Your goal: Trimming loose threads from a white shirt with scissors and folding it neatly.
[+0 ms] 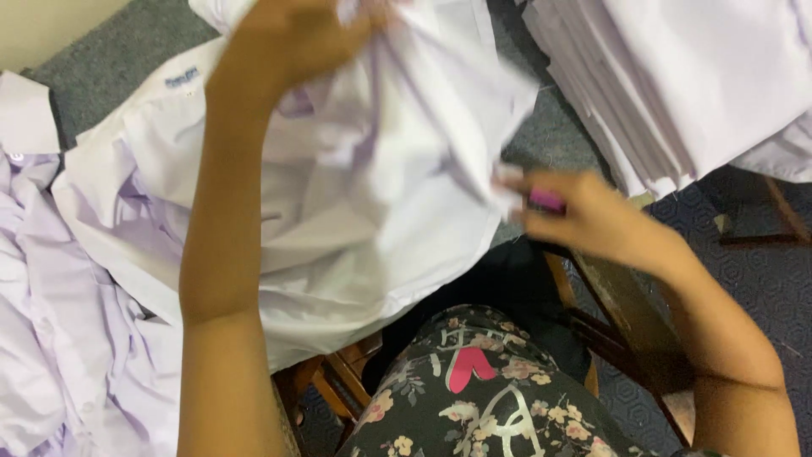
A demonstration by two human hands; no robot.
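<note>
White shirt [372, 186] btwn hands — left hand [292, 42] grips top, right hand [584, 216] pinches edge (blurred).

Shirt [372, 195] – pale lilac-white, plain. Stacked shirts [677, 76] – same white. Small tool [546, 200] in right hand [592, 222] – pink. Worktop [118, 59] covering – grey. Trousers [474, 398] – black, floral print. Floor [761, 279] – dark blue, hexagon pattern.

blocked: shirt [372, 186], folded stack [677, 85] | free: grey gap [550, 135] between

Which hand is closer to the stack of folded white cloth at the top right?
The right hand. It pinches the shirt's edge just left of and below the stack. The left hand grips the shirt farther left, at the frame's top.
</note>
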